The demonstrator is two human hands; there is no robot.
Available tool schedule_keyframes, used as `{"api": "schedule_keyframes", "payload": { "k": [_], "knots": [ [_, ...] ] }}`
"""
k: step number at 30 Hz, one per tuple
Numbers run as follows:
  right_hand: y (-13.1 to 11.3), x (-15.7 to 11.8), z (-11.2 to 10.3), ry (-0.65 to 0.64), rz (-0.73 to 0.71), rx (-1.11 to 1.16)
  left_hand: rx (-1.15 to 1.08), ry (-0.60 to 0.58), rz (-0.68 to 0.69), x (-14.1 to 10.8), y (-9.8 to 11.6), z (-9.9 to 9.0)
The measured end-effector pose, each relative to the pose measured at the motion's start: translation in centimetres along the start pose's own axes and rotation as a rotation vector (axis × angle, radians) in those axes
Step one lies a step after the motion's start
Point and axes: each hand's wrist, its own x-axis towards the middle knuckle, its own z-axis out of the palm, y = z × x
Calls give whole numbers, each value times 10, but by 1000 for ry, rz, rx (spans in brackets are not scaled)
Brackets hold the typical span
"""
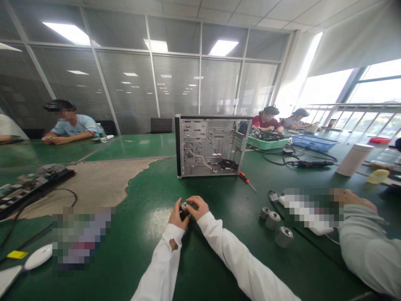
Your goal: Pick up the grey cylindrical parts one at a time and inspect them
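Note:
My left hand (pixel 178 215) and my right hand (pixel 198 207) meet over the green table (pixel 150 188), both closed around a small cylindrical part (pixel 184 205) with a silvery top and a dark lower side. Fingers cover much of it. Beyond my hands stands an open metal computer case (pixel 209 146), with cables and a black part inside. An orange-handled screwdriver (pixel 247 182) lies by its lower right corner. Several grey metal cylinders (pixel 284 237) stand upright to the right of my hands.
At the right, a person's hand (pixel 357 200) is beside a white power strip (pixel 316 221). Green (pixel 269 143) and blue baskets (pixel 313 143), cables and a white bottle (pixel 354 159) are behind. Electronics (pixel 31 188) lie at left. Other people sit across the table.

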Motion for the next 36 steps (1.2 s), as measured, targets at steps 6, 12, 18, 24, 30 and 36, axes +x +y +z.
{"api": "schedule_keyframes", "payload": {
  "k": [6, 12, 18, 24, 30, 36],
  "knots": [
    [-9, 8, 0, -22, -49, -32, 20, -4, 13, 0, 0, -1],
    [8, 8, -17, 21, -90, -96, 44, 8, 5, 0, -4, 0],
    [52, -5, -47, -129, -5, -476, 81, 18, -7, 0, -10, 3],
    [65, -15, -64, -164, 42, -567, 49, 2, -9, 1, -13, 3],
    [65, -20, -73, -183, 64, -613, 30, 5, -52, 3, -16, 4],
    [61, -20, -73, -189, 57, -623, 79, 0, -46, 3, -17, 4]
  ]
}}
